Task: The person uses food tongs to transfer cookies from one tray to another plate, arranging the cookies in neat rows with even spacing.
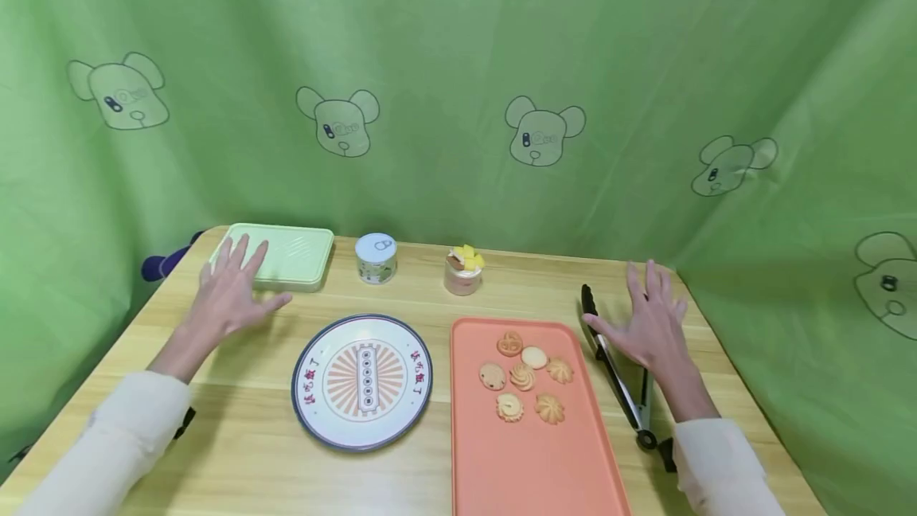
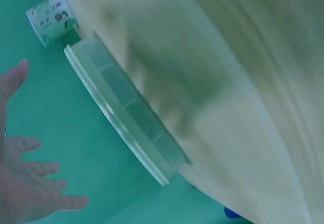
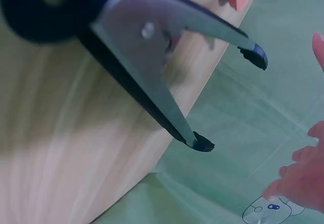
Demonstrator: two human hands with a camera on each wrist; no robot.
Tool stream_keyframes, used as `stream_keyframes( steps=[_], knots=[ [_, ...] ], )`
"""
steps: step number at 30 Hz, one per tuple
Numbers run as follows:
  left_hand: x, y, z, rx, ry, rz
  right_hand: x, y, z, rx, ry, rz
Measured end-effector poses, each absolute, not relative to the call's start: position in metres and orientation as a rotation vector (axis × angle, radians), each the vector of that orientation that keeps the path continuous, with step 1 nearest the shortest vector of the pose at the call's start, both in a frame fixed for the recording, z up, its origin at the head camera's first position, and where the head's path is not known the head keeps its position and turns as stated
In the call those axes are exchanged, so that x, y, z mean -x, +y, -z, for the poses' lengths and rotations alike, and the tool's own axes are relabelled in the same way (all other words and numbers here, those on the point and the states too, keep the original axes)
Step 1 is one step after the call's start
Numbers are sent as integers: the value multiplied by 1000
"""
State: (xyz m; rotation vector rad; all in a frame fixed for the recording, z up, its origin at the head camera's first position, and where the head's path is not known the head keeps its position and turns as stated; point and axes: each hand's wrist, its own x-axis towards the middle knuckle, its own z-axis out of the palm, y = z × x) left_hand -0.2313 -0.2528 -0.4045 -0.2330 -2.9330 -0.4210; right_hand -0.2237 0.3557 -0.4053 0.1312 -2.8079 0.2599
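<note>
My left hand (image 1: 228,297), fingers spread, hovers by the front left part of a pale green lidded box (image 1: 297,257). The left wrist view shows that box (image 2: 119,115) side-on, with a gap between it and the hand (image 2: 30,186). On the right side, my right hand (image 1: 650,333) is held with spread fingers above a pair of black-and-silver tongs (image 1: 618,379). These tongs (image 3: 152,75) lie with their arms apart in the right wrist view, and the hand (image 3: 304,176) does not touch them. Neither hand holds anything.
A coral tray (image 1: 537,468) carries several cookies (image 1: 523,377). Left of it lies a round white plate (image 1: 337,412) with a blue rim. Behind stand a small tin (image 1: 376,259) and a dessert cup (image 1: 462,279) topped with yellow pieces. A green curtain (image 1: 444,38) surrounds the wooden table (image 1: 243,436).
</note>
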Motion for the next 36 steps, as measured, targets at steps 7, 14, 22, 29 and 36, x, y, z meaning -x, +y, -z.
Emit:
stream_keyframes(
  steps=[7,14,22,29,36],
  knots=[
    [224,-234,414,277,-2996,618,202,356,408,13,-2859,-541],
    [218,-219,426,352,-3032,831,187,361,416,254,-2928,-617],
    [212,-220,432,407,-3041,1211,185,356,435,348,-3032,-600],
    [210,-218,440,500,-2979,1572,185,356,444,418,-3114,-593],
    [207,-214,449,463,-2952,1744,186,353,449,423,-3133,-561]
  ],
)
